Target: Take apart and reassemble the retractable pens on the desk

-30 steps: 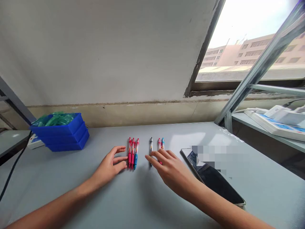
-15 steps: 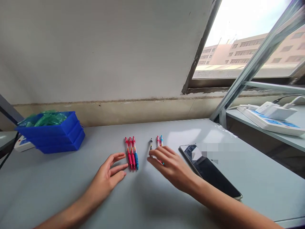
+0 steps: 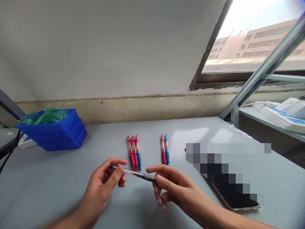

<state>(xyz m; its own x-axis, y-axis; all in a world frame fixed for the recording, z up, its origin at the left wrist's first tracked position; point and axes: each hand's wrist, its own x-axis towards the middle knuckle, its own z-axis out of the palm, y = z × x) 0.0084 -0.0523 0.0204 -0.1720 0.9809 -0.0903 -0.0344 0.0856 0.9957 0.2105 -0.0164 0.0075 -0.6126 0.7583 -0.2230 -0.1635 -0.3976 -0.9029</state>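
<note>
A clear pen with a black grip (image 3: 139,174) is stretched between my two hands above the table. My left hand (image 3: 105,181) pinches its clicker end between thumb and fingers. At the other end, the thumb and fingers of my right hand (image 3: 173,187) close on the tip. Just beyond the held pen lie two red pens (image 3: 132,154) and a blue-grip pen (image 3: 138,156), side by side. Farther right, a red pen (image 3: 163,151) and a blue pen (image 3: 167,151) lie together on the table, past my right hand.
Stacked blue bins (image 3: 59,133) with green plastic (image 3: 50,116) inside stand at the left back. A dark phone (image 3: 234,194), partly blurred out, lies right of my right hand. A metal frame post (image 3: 264,66) and a power strip (image 3: 283,114) are at the right.
The black pen, which lay beside the right-hand pens, has been lifted by my right hand and brought nearer. My left hand has closed on its other end. The view has shifted slightly left.
</note>
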